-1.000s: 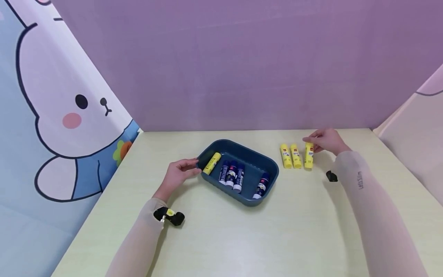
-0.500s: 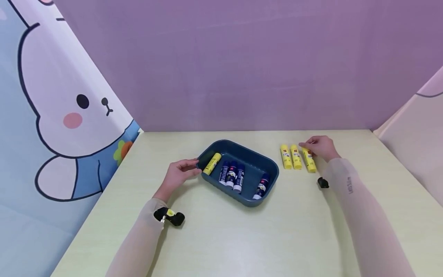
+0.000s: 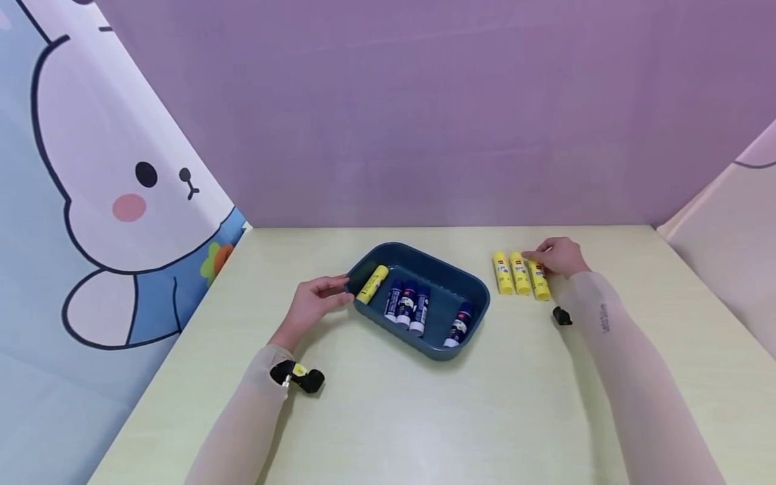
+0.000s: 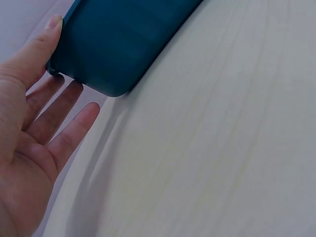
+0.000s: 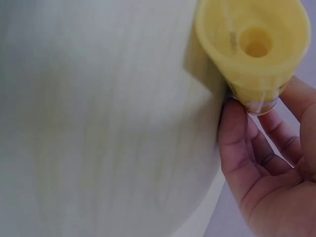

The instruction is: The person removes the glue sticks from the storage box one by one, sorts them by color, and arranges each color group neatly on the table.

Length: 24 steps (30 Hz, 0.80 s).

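This seems a makeshift booth: purple cloth [image 3: 424,121] and a cartoon-printed sheet [image 3: 97,202] border a pale table [image 3: 436,411].

The pale counter [image 3: 424,417] is marked by faint streaks of grain, and soft shadows are cast across it. On its far half a dark blue tray [image 3: 426,351] with rounded corners is set slantwise. To the right of the tray, a yellow left tube [image 3: 502,275] and a yellow middle tube [image 3: 520,275] are laid close side by side. Just beside them a yellow right tube [image 3: 539,281] is placed; whether its whole length is borne by the counter cannot be told.
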Each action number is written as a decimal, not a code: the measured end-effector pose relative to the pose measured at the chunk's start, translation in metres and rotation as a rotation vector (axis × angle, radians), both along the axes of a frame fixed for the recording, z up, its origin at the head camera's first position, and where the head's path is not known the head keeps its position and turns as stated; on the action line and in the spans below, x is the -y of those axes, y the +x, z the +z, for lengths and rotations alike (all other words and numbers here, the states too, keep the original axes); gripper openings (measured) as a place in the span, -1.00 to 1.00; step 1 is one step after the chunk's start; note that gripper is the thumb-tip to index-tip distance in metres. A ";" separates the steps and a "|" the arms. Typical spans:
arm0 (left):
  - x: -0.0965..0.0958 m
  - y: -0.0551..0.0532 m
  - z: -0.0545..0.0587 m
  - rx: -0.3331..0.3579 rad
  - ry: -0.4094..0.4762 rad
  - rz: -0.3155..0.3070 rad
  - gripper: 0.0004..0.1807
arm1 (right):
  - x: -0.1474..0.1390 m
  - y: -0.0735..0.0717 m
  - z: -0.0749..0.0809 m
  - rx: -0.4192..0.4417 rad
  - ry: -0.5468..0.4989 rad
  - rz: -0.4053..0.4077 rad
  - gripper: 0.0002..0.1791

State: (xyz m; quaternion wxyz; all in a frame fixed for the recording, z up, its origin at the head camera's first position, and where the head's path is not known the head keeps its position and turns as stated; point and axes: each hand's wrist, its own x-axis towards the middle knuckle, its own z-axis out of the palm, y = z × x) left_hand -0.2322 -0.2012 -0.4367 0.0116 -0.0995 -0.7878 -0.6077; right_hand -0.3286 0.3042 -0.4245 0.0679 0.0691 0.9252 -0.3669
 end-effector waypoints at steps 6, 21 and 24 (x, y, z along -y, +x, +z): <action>-0.001 0.002 0.001 -0.007 -0.002 0.004 -0.60 | 0.003 0.000 0.003 0.057 -0.022 -0.030 -0.41; -0.004 -0.002 0.000 0.000 -0.003 0.009 -0.61 | 0.000 -0.008 0.007 0.008 -0.009 -0.052 -0.41; -0.005 -0.002 0.000 -0.005 -0.002 0.012 -0.61 | -0.001 -0.010 0.010 -0.007 -0.022 -0.046 -0.38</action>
